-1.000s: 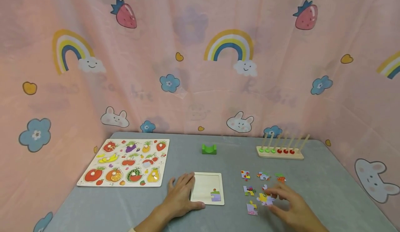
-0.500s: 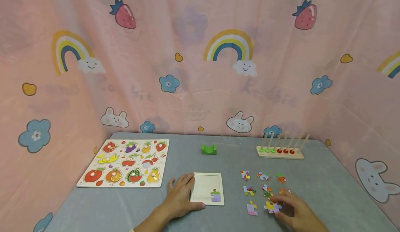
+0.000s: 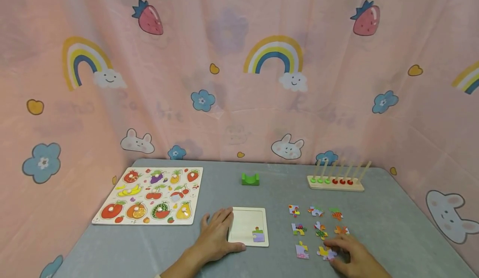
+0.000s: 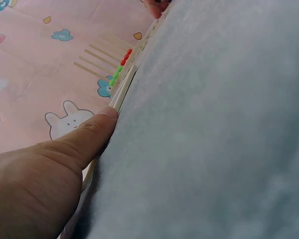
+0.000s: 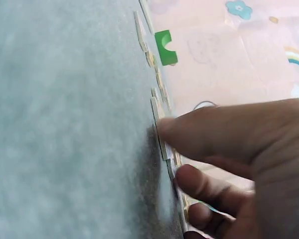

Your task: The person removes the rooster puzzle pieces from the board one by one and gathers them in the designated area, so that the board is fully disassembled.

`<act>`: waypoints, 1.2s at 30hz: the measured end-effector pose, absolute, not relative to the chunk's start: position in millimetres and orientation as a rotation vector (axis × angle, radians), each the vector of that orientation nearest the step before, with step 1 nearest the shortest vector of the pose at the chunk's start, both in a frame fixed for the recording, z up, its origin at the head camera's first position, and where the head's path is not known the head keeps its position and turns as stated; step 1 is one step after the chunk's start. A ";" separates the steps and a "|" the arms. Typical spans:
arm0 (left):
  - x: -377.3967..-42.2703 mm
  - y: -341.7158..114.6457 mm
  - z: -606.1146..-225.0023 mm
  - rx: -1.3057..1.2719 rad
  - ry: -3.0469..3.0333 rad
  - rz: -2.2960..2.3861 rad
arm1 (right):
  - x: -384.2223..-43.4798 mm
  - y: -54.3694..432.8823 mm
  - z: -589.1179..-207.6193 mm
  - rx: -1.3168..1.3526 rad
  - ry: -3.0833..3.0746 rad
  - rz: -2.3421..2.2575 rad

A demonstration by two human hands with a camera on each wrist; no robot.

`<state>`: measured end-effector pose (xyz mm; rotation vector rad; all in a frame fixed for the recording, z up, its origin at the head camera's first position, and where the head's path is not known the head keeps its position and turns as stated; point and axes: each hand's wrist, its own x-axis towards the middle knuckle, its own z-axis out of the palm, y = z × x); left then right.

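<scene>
My right hand (image 3: 353,255) holds a yellow-and-purple jigsaw piece (image 3: 327,253) low at the table, its thumb and a fingertip at opposite edges. In the right wrist view the thumb (image 5: 187,132) touches a flat piece; the contact of the other fingers is unclear. My left hand (image 3: 215,236) rests against the left side of a square wooden puzzle tray (image 3: 245,228), the thumb stretched along the near edge. In the left wrist view that thumb (image 4: 89,137) lies straight on the rim. One green-and-purple piece (image 3: 258,235) sits in the tray's near right corner.
Several loose jigsaw pieces (image 3: 298,229) lie in rough rows right of the tray. A fruit peg puzzle (image 3: 149,194) is at the left, a green block (image 3: 250,179) at the back. The pegged bead stand (image 3: 335,182) stands back right, before a pink curtain (image 3: 239,115).
My right hand has moved the yellow-and-purple piece rightward and toward me, down to the table's near row. Pieces behind it have come into sight. My left hand stays at the tray.
</scene>
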<state>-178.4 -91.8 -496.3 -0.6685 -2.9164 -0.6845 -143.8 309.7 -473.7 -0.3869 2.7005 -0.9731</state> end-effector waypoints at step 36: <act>-178.0 -90.7 -496.8 -0.668 -2.908 -0.696 | -151.0 175.4 -412.4 -1.034 2.949 -1.347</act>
